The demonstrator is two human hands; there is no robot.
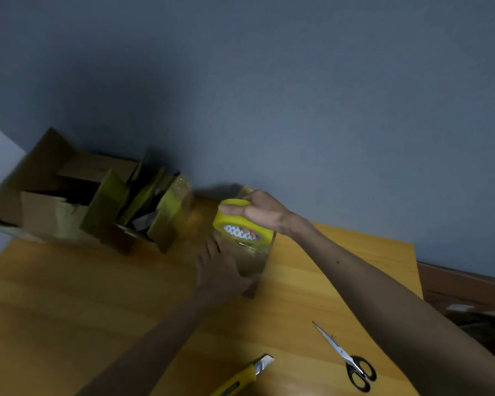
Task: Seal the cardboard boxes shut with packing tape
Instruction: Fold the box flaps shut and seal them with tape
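I cannot read any words or numbers here. My right hand (265, 214) holds the round yellow tape roll (232, 218). The white paper ring (235, 230) inside it has a row of small dark triangles, but no letters that I can make out. The brown cardboard boxes (40, 212) are too dark and blurry to show any print.

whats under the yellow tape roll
A small cardboard box, with the left hand resting on it. The right hand grips the roll, which hides the box top beneath it.
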